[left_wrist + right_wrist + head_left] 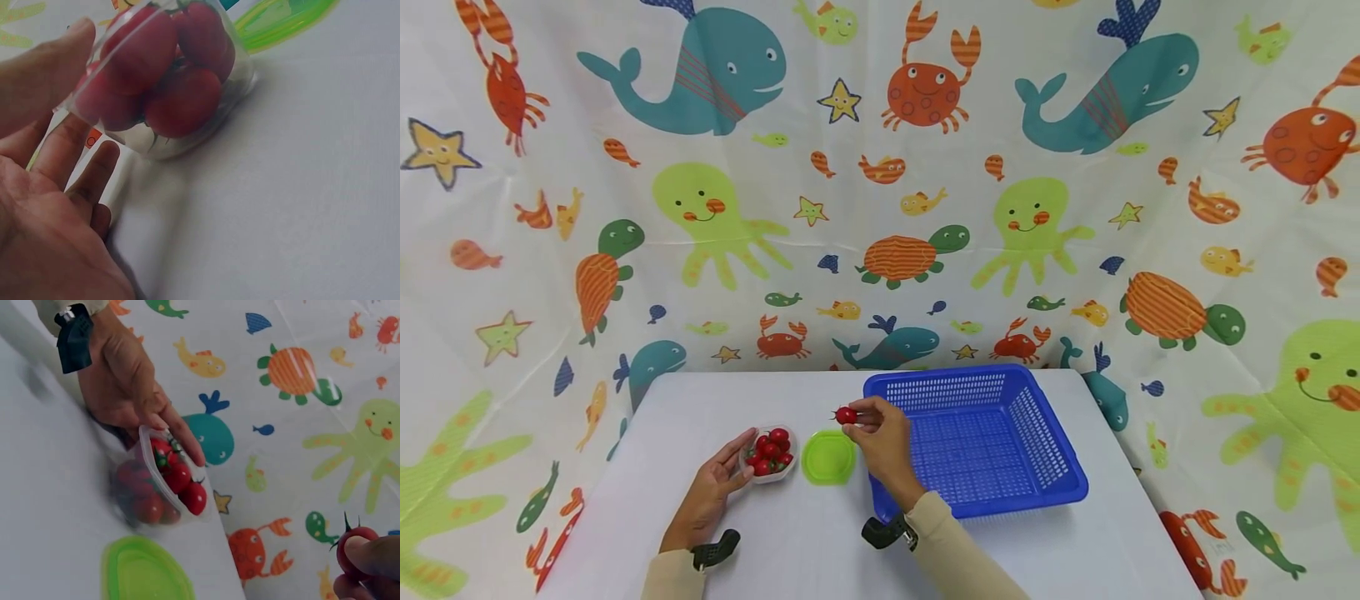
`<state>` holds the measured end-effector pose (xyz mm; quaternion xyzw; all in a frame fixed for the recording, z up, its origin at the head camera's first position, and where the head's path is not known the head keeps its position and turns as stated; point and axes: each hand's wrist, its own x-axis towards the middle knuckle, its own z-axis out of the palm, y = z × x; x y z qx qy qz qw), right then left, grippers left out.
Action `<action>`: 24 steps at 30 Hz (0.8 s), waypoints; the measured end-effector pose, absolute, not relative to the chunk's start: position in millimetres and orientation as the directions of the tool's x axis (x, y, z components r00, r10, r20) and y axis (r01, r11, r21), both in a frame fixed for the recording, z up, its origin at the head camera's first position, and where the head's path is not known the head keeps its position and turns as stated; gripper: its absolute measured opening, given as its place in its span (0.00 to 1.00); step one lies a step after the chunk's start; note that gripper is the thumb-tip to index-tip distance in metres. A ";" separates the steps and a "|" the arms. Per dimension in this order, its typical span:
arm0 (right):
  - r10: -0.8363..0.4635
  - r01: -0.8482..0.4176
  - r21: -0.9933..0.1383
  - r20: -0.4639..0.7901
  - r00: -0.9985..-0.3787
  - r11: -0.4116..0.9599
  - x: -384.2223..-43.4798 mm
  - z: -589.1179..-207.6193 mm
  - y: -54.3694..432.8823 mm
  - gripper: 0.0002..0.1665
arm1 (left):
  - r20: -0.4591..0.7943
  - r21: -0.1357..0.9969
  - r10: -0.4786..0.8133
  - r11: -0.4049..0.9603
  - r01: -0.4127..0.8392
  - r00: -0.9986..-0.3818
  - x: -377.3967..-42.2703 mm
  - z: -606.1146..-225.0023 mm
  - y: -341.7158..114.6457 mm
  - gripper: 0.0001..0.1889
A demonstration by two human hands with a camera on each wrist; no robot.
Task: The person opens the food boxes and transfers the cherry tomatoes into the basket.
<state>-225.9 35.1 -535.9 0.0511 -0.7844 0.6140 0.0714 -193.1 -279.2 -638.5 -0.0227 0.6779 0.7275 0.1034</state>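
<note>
My left hand [706,493] holds a small clear plastic tub [234,94] at its side, thumb at the near wall and fingers behind. Several red cherry tomatoes [772,451] with green stems fill the tub, which stands on the white table. Between the thumb and fingertips of my right hand [886,442] is a single cherry tomato [846,415], its stem pointing left. That hand is raised over the left rim of a blue plastic basket [970,506]. A bright green lid [828,457] lies flat between the tub and the basket.
The blue basket takes up the right part of the white table [775,542]. A curtain [842,283] printed with sea animals hangs behind the table and along both sides. A black wrist device [883,532] sits on each forearm.
</note>
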 end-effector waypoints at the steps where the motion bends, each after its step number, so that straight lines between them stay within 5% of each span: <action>1: 0.015 -0.165 -0.955 0.174 -0.985 0.245 -226.9 -535.6 37.5 0.19 | -0.174 0.982 0.118 -0.059 -0.181 -0.978 -193.2 -639.0 -279.4 0.37; 24: 0.033 -0.074 -0.971 0.084 -0.996 0.228 -248.9 -543.3 87.4 0.19 | -0.163 0.983 0.132 -0.068 -0.173 -0.978 -194.8 -638.4 -280.2 0.37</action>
